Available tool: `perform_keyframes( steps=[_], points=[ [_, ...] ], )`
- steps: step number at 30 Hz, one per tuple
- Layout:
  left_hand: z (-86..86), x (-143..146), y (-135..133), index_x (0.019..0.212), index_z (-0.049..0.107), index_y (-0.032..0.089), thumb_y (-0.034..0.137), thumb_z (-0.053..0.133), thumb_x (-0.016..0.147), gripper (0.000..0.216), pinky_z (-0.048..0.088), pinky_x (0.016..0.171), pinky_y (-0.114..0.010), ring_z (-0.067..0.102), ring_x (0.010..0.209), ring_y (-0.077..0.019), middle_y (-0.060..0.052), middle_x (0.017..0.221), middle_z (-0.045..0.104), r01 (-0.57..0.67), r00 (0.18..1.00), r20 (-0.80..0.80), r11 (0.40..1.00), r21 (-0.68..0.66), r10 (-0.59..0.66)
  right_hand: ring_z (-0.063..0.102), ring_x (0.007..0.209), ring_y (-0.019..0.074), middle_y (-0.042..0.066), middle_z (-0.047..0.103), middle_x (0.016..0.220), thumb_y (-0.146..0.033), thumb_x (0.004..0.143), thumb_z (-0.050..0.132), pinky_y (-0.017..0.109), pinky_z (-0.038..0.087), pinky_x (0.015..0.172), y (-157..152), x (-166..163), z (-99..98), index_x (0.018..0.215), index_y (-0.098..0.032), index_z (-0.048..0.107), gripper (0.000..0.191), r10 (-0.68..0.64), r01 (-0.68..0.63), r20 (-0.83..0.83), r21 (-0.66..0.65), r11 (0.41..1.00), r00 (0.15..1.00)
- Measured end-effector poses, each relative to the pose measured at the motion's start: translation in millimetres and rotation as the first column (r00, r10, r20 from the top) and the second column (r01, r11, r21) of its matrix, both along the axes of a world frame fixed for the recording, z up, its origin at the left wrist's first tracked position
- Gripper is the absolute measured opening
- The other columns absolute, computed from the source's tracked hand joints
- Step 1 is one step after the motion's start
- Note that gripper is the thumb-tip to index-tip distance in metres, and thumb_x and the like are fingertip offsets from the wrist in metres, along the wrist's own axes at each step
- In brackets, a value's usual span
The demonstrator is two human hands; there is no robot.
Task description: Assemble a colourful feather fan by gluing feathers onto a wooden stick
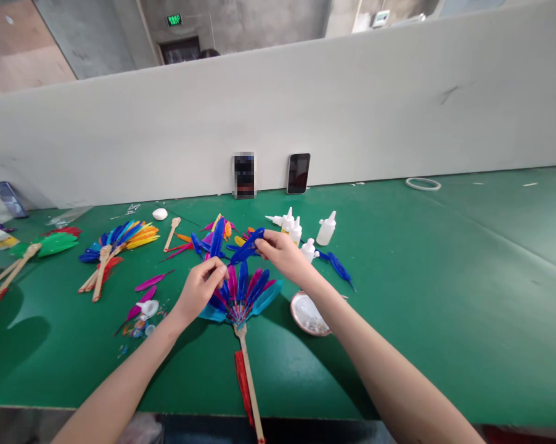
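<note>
Both of my hands are raised over a feather fan [243, 280] with blue, magenta and turquoise feathers spread on a wooden handle [250, 376]. A red tassel [243, 382] hangs beside that handle. My right hand [280, 250] pinches a blue feather [246, 248], which slants down towards my left fingers. My left hand [201, 290] is closed in a pinch, with another blue feather [217, 239] standing up from its fingertips. Whether the left fingers also touch the right hand's feather, I cannot tell.
White glue bottles [326, 228] stand behind my right hand, near a loose blue feather [338, 266]. A small bowl [301, 317] sits under my right forearm. Further left lie finished-looking fans [121, 240] and magenta feathers [148, 282]. Phones [299, 173] lean against the white partition [352, 117].
</note>
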State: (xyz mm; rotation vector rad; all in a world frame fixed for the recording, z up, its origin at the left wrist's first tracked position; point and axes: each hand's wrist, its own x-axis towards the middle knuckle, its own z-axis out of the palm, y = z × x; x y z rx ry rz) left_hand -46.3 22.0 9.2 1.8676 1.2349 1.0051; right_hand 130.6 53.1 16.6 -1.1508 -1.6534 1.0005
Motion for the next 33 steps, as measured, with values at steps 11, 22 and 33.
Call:
perform_keyframes(
  steps=[11,22,33],
  points=[
    [-0.7,0.1,-0.1,0.058,0.047,0.018,0.034,0.042,0.076,0.024,0.031,0.051,-0.024,0.039,0.048,-0.0103,0.004,0.048,0.041,-0.009,1.000,0.004,1.000,-0.015,0.009,0.036,0.049,0.0085,-0.005,0.038,0.051,-0.032,0.072,0.040,0.023,0.026,0.048,-1.8,0.8,1.3,0.057,-0.019,0.039,0.020,0.028,-0.027,-0.024,0.028,0.999,0.999],
    [0.5,1.1,-0.1,0.058,0.046,0.018,0.034,0.042,0.076,0.025,0.031,0.051,-0.024,0.039,0.048,-0.0104,0.004,0.048,0.042,-0.004,1.000,-0.005,1.000,-0.010,0.004,0.026,0.046,0.0079,-0.007,0.029,0.047,-0.026,0.072,0.040,0.024,0.020,0.046,-1.9,-2.7,1.0,0.052,-0.021,0.026,0.025,-0.064,0.060,0.108,0.043,0.997,0.992],
    [1.8,1.5,0.2,0.060,0.047,0.018,0.036,0.042,0.076,0.025,0.034,0.053,-0.024,0.042,0.050,-0.0109,0.004,0.049,0.043,-0.043,0.998,0.054,0.999,-0.007,0.043,0.042,0.052,0.0107,-0.002,0.046,0.055,-0.045,0.073,0.044,0.024,0.034,0.051,1.8,-4.5,-6.0,0.065,-0.017,0.050,0.030,-0.058,0.060,-0.182,0.008,0.998,0.982]
  ],
)
